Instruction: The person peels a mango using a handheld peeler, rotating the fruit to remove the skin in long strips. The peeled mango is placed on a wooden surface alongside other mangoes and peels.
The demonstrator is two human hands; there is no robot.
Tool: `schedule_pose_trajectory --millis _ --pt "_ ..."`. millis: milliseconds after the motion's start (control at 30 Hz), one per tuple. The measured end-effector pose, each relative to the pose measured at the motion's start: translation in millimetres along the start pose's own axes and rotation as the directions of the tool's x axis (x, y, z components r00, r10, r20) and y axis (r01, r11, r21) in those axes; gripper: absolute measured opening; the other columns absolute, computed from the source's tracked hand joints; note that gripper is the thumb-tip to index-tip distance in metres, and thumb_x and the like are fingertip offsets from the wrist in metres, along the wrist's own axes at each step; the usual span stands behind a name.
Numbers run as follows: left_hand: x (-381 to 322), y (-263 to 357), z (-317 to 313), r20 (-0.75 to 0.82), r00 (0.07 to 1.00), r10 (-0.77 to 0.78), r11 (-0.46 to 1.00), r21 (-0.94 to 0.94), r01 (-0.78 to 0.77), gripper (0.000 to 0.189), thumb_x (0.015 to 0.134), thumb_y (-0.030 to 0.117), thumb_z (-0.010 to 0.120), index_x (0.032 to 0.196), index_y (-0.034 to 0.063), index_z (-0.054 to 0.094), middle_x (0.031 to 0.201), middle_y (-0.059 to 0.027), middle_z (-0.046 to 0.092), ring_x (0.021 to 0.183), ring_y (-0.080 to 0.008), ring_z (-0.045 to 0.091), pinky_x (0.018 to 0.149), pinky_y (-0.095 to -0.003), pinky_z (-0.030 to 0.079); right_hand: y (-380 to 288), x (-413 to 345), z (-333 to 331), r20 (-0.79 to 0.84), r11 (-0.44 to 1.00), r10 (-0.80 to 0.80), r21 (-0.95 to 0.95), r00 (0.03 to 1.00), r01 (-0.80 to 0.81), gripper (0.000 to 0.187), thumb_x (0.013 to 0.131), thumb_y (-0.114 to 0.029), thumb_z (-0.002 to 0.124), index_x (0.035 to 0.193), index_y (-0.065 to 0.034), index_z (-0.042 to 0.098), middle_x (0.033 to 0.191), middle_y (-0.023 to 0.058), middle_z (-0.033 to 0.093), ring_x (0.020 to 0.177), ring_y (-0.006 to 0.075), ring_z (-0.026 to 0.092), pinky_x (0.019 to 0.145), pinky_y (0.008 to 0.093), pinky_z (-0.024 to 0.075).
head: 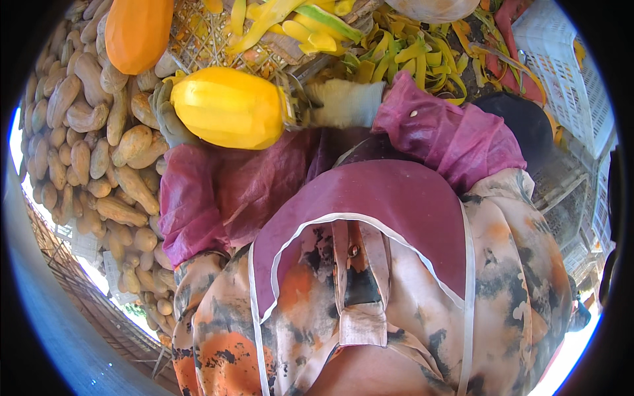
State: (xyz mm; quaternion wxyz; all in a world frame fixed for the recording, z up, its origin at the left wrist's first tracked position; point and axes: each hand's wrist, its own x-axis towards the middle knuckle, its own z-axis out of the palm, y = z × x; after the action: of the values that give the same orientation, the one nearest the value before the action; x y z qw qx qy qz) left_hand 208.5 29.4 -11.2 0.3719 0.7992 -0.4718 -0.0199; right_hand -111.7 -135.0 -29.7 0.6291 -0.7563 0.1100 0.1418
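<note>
A peeled yellow squash (228, 108) lies crosswise before me. My left hand (171, 115), in a grey-coated glove, holds its left end. At the squash's right end is my right hand (329, 103), in a worn knit glove, closed around a metal tool (296, 101) that meets the squash; the tool's exact kind is partly hidden by the fingers and blur. Purple sleeve covers reach over both forearms. A peeled orange squash (138, 32) rests above my left hand. Yellow and green peel strips (322, 27) lie beyond the squash on a grate.
A large heap of unpeeled tan squashes (89, 114) fills the left side. More peel strips (421, 59) are piled at the upper right. White plastic crates (569, 74) stand at the far right, with a dark round object (520, 121) near my right elbow.
</note>
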Motion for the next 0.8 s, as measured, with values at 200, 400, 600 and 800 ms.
schedule_pose_trajectory --millis 200,400,600,800 --pt "19.0 -0.8 1.1 0.046 0.982 0.181 0.978 0.098 -0.185 0.051 0.096 0.034 0.031 0.117 0.0012 0.064 0.125 -0.0175 0.058 0.124 -0.0318 0.046 0.112 -0.043 0.025 4.7 -10.1 -9.9 -0.027 0.962 0.256 -0.089 0.966 -0.257 0.04 0.084 -0.032 0.058 0.119 -0.0129 0.06 0.111 0.0198 0.064 0.107 0.0355 0.06 0.092 0.0437 0.0475" --pt "52.8 33.6 2.5 0.118 0.985 0.13 0.968 0.2 -0.151 0.038 0.095 0.033 0.046 0.118 0.0113 0.066 0.13 -0.0161 0.056 0.127 -0.0311 0.045 0.109 -0.0424 0.031 -32.3 -0.2 -40.3 -0.464 0.991 -0.117 -0.107 0.878 0.076 0.033 0.088 -0.031 0.06 0.107 -0.0034 0.059 0.091 0.0203 0.065 0.087 0.0358 0.064 0.077 0.0423 0.0489" --pt "-23.9 118.0 36.0 0.033 0.748 -0.663 0.573 -0.621 0.535 0.058 0.087 0.035 0.06 0.13 -0.0009 0.045 0.114 -0.0214 0.059 0.103 -0.029 0.059 0.09 -0.0391 0.047 -77.0 -7.6 -22.2 -0.546 0.981 0.028 -0.144 0.837 -0.127 0.05 0.086 -0.031 0.061 0.132 -0.0147 0.05 0.106 0.021 0.065 0.102 0.0393 0.061 0.088 0.0443 0.0486" --pt "-101.3 128.1 66.9 0.162 0.763 -0.626 -0.062 -0.985 0.158 0.056 0.094 0.044 0.055 0.138 0.0108 0.044 0.137 -0.0113 0.051 0.122 -0.031 0.052 0.102 -0.0502 0.042 -79.6 -1.1 -6.7 -0.405 0.963 0.06 -0.218 0.912 -0.16 0.043 0.084 -0.033 0.061 0.118 -0.006 0.056 0.109 0.0229 0.064 0.101 0.0415 0.061 0.087 0.0461 0.0485"
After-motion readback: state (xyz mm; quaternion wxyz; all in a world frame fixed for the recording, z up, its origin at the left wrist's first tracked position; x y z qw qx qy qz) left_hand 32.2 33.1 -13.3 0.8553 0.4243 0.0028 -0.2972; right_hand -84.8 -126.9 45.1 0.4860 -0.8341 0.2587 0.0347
